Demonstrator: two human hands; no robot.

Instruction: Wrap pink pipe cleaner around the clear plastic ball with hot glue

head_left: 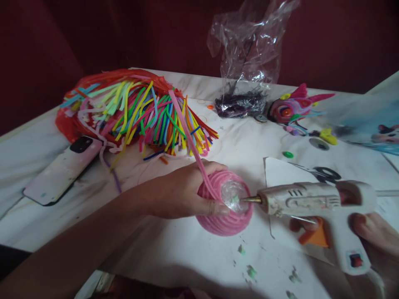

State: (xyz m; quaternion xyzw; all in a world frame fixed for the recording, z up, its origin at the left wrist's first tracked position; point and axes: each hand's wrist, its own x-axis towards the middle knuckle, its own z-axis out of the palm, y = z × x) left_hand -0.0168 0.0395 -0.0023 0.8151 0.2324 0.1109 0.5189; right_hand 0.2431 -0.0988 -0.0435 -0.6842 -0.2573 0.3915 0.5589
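My left hand [183, 193] is wrapped round a ball [224, 224] covered in rows of pink pipe cleaner. A bare, clear, shiny patch shows on the side of the ball facing right. From the ball a loose length of pink pipe cleaner [188, 137] sticks up toward the back left. In my right hand [377, 232] is a white hot glue gun [302, 199] with an orange trigger, my fingers at the trigger. Its metal nozzle points left and is at the clear patch; whether it touches, I cannot tell.
Behind my left hand lies a heap of colourful pipe cleaners [162, 116] in a red bag [67, 124]. A phone [64, 170] lies at left. At the back are a clear plastic bag [249, 54] and a pink fish-like craft [293, 108]. Black-handled scissors [326, 174] lie behind the glue gun.
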